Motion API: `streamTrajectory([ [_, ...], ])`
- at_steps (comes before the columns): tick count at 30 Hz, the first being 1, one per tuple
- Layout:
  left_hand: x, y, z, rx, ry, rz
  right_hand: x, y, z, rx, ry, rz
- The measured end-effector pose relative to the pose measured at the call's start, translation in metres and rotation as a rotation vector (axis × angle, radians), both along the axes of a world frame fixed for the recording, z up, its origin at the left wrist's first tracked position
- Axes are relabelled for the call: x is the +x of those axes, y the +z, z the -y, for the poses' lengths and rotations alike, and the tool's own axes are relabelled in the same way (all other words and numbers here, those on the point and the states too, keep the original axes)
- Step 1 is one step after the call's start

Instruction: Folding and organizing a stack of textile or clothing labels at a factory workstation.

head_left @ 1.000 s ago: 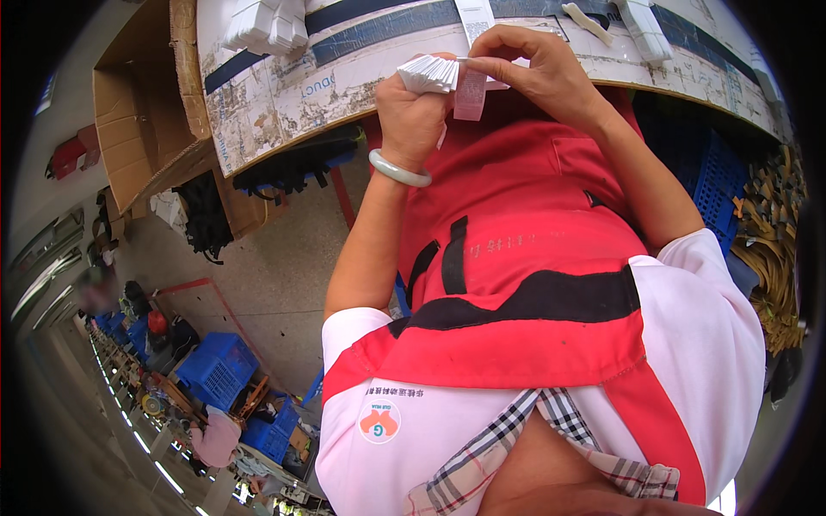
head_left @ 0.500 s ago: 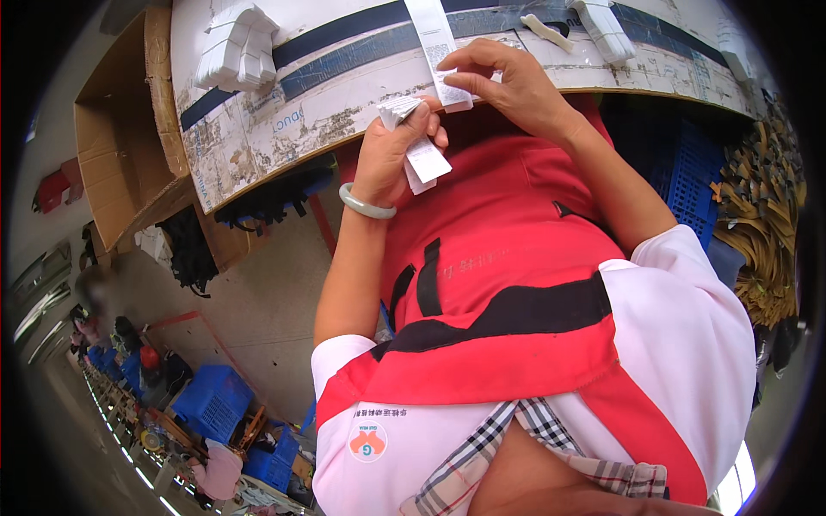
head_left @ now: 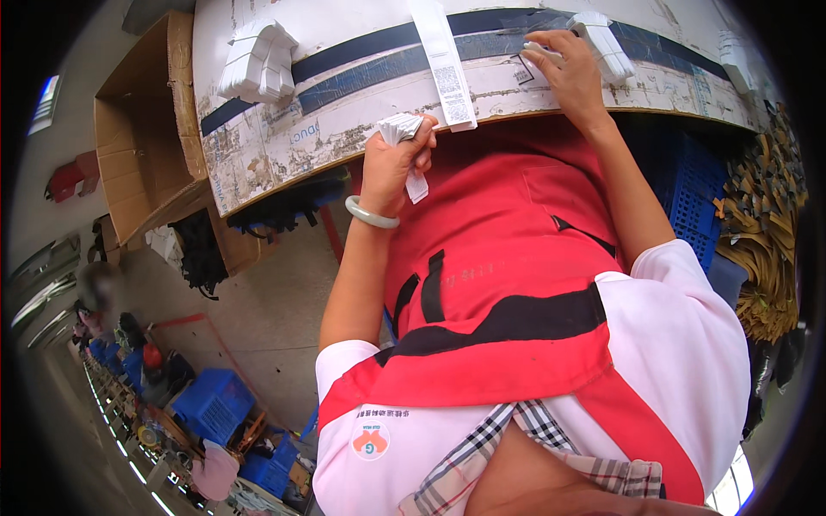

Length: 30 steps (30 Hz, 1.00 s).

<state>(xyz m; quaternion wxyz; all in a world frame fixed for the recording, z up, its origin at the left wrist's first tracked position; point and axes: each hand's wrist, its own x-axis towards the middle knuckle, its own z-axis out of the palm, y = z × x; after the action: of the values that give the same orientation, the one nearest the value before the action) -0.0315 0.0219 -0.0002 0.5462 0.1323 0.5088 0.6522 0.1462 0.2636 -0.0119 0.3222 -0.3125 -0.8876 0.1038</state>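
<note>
A fanned bunch of folded white printed labels [head_left: 399,129] is gripped in my left hand [head_left: 397,163], just past the table's near edge. One label end hangs below the fingers. To its right, a long white strip of printed labels [head_left: 447,77] lies across the table, its end at the edge. My right hand [head_left: 568,73] is over the table right of the strip, fingers closed around a small off-white elongated piece [head_left: 540,48], mostly hidden by them. Close beside that hand lies a bundle of white labels [head_left: 605,50].
Another white label stack [head_left: 258,64] sits at the table's left. Dark tape bands cross the worn white tabletop [head_left: 258,159]. An open cardboard box [head_left: 146,129] stands left of it. At right are a blue crate [head_left: 695,193] and a pile of brown strips [head_left: 761,258].
My right hand has moved right, from the label strip to the off-white piece, and closed on it. My left hand still holds the labels; less of them hangs below its fingers.
</note>
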Motion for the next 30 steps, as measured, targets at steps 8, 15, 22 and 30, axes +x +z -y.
streamTrajectory([
  [8, -0.02, 0.019, -0.021, -0.002, 0.067, -0.332, -0.084, -0.002, 0.04, -0.081, 0.326, -0.085],
  [15, -0.011, 0.015, -0.022, 0.095, 0.246, -0.731, -0.075, 0.007, 0.045, -0.421, 0.497, -0.144],
  [22, 0.001, 0.034, -0.027, 0.075, 0.131, -0.701, -0.048, 0.047, 0.053, -0.884, 0.68, -0.25],
  [30, 0.014, 0.035, -0.029, 0.049, 0.106, -0.6, -0.035, 0.04, 0.055, -0.875, 0.673, -0.209],
])
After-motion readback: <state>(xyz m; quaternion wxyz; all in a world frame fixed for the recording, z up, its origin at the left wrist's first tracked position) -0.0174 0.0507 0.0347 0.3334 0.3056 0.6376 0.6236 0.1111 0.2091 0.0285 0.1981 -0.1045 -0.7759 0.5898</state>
